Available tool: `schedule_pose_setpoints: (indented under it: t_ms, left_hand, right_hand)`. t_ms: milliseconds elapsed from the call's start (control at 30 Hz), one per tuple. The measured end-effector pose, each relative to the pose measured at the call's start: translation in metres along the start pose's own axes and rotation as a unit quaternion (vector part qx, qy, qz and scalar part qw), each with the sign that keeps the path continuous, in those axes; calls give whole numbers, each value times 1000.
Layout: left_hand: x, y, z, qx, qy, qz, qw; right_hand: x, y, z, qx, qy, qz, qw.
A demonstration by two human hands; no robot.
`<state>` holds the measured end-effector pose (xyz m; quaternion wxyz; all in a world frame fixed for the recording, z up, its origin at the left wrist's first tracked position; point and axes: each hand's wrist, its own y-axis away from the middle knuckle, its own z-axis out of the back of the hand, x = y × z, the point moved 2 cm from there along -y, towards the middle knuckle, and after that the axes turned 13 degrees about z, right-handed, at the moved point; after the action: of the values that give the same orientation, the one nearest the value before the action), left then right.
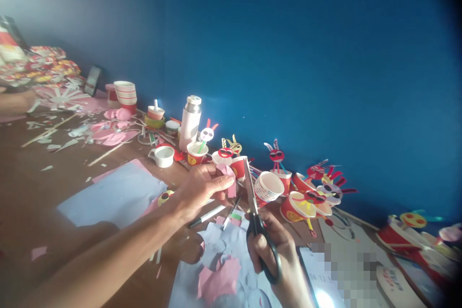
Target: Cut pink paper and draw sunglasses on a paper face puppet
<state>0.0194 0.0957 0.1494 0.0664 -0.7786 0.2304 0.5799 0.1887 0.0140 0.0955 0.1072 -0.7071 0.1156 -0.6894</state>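
Observation:
My left hand point(202, 187) pinches a small pink paper piece point(227, 179) above the table's middle. Just to its right, my right hand point(276, 245) holds black-handled scissors point(255, 221), with thumb and fingers in the loops. The blades point up and look nearly closed, a little apart from the paper. Below both hands lies a pale sheet point(191, 274) with a torn pink scrap point(220, 280) on it. A bluish-white sheet point(111, 192) rests left of my left hand.
Paper cups with paper bunny-like figures point(207, 134) line the blue wall. A white flask point(189, 122), a white mug point(162, 156) and a cup stack point(267, 186) stand among them. Another person's hand point(16, 103) is at the far left. A phone point(319, 276) lies lower right.

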Motion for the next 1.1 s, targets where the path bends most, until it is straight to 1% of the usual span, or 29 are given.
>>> schedule_pose_setpoints:
  t_ms: [100, 167, 200, 267, 300, 333, 367, 400, 467, 533, 600, 633, 700, 767, 833, 1000, 1100]
  left_hand:
    - [-2, 6, 4, 3, -7, -10, 1000]
    - [-2, 12, 9, -4, -14, -20, 1000]
    - [-1, 14, 13, -9, -18, -25, 999]
    - [2, 21, 20, -21, -25, -34, 999]
    - [4, 24, 24, -26, -28, -37, 999]
    - [6, 27, 28, -28, -31, -39, 998]
    - [8, 31, 31, -30, -33, -40, 998]
    - [10, 35, 33, -32, -35, -42, 998]
    - [13, 43, 36, -34, -33, -46, 998]
    - [15, 51, 36, -37, -28, -49, 998]
    - [16, 57, 35, -37, -26, -45, 998]
    - [17, 59, 33, -37, -28, -42, 998]
    - [18, 61, 31, -36, -33, -30, 998]
    - [19, 60, 28, -33, -28, -17, 999]
    - [21, 57, 26, -29, -11, -5, 1000]
    - [24, 52, 22, -6, 19, 3, 1000]
    - [25, 50, 20, 1, 24, 11, 1000]
  right_hand:
    - [-5, -1, -4, 41, 22, -48, 998]
    - [-11, 2, -9, 77, 103, -62, 990]
    - [-15, 4, -13, 97, 164, -56, 980]
    - [-20, 9, -21, 143, 282, -32, 948]
    - [-22, 11, -26, 163, 319, -21, 933]
    - [-23, 12, -29, 178, 333, -13, 926]
    - [-23, 14, -31, 186, 327, -9, 926]
    - [-22, 14, -32, 182, 310, -3, 933]
    - [-17, 15, -30, 164, 252, 2, 954]
    - [-12, 16, -24, 140, 181, -9, 973]
    - [-6, 19, -19, 114, 137, -22, 984]
    - [-4, 20, -17, 104, 131, -18, 986]
    - [-2, 23, -18, 98, 136, 19, 986]
    - [-3, 24, -23, 120, 132, 63, 982]
    - [-7, 24, -28, 141, 114, 86, 980]
    - [-16, 20, -29, 152, 115, 85, 978]
    - [-18, 21, -28, 144, 127, 91, 977]
